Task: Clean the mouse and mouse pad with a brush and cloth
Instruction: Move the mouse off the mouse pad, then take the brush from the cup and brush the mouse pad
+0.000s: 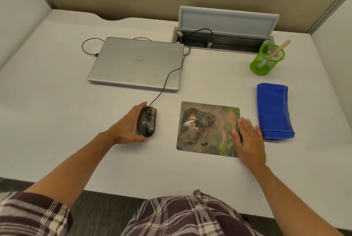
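two hands are down on the desk, and neither holds a tool yet. your left hand grips the mouse from its left side, fingers curled round the body, thumb near its rear end; the mouse sits left of the mouse pad, off it, speckled with grit. your right hand lies flat, fingers straight and together, pressing the pad's right edge. the brush stands in the green mesh cup at far right, and the folded blue cloth lies just beside the pad. to do this well, i'd judge: fetch the brush with the right hand, keep the mouse steady with the left, mind the cable running toward the laptop, and sweep grit away from the pad.
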{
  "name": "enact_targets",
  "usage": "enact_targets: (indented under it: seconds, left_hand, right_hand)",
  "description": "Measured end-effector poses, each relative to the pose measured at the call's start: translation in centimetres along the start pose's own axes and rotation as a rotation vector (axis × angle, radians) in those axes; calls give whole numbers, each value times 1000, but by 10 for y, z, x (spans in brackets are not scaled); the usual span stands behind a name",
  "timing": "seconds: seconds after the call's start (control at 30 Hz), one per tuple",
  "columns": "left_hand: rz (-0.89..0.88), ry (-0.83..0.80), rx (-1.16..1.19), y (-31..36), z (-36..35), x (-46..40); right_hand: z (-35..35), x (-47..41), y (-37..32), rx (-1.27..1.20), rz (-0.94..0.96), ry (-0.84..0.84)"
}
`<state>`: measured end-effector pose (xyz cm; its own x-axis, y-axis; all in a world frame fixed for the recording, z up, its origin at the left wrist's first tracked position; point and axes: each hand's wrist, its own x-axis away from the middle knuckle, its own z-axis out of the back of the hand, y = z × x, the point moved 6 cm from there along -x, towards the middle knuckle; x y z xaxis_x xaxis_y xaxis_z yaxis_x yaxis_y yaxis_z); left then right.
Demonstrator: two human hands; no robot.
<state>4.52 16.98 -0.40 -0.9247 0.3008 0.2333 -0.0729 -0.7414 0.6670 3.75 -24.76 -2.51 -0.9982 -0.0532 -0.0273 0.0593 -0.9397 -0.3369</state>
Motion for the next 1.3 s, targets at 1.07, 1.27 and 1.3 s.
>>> enact_targets:
  seconds: [1.07,1.27,1.3]
  left_hand:
    - [-211,223,-182,120,-59,-48]
    - [-104,248,-168,111,-84,-66]
    - [-90,256,-171,108,-85,-67]
  right_hand:
    - [0,3,-2,-39,-10,9]
    - [0,4,0,-51,-15,4]
    - [1,3,0,-60,-17,1]
